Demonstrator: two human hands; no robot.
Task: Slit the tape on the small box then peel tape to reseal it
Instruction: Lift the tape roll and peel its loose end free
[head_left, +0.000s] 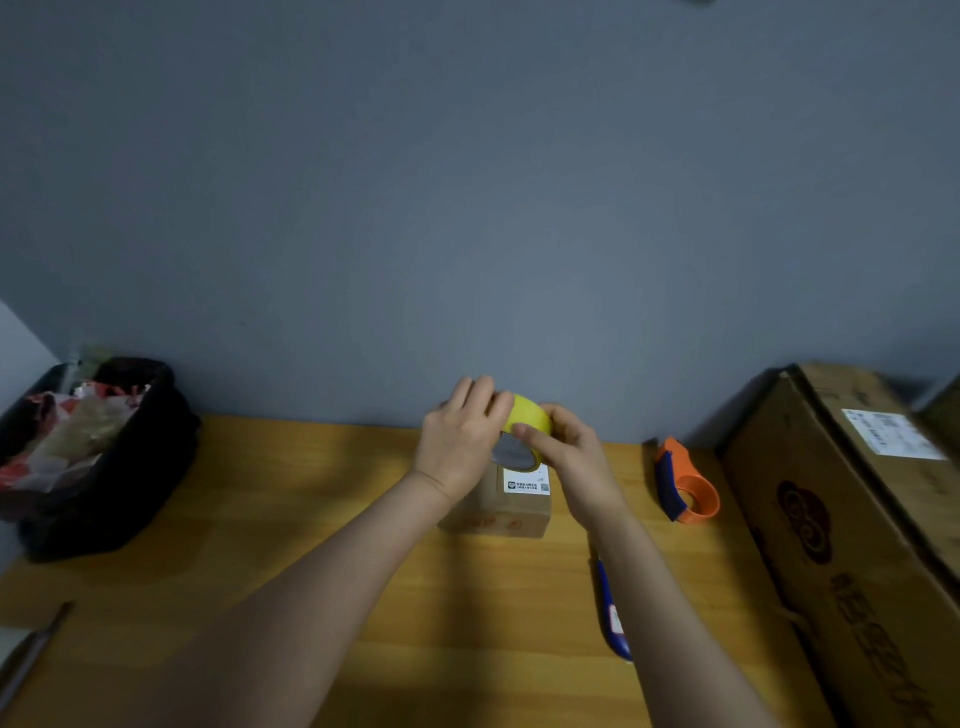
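Looks forward and down from head height (one wide-angle view only) across the wooden table (291, 519) toward the far grey wall (467, 182).

A wooden table (291, 519) stands against a plain grey-blue wall (467, 182), with a black bin (119, 483) full of crumpled scraps at the table's far left corner and a large cardboard carton (841, 545) along its right edge, all in dim, even light.
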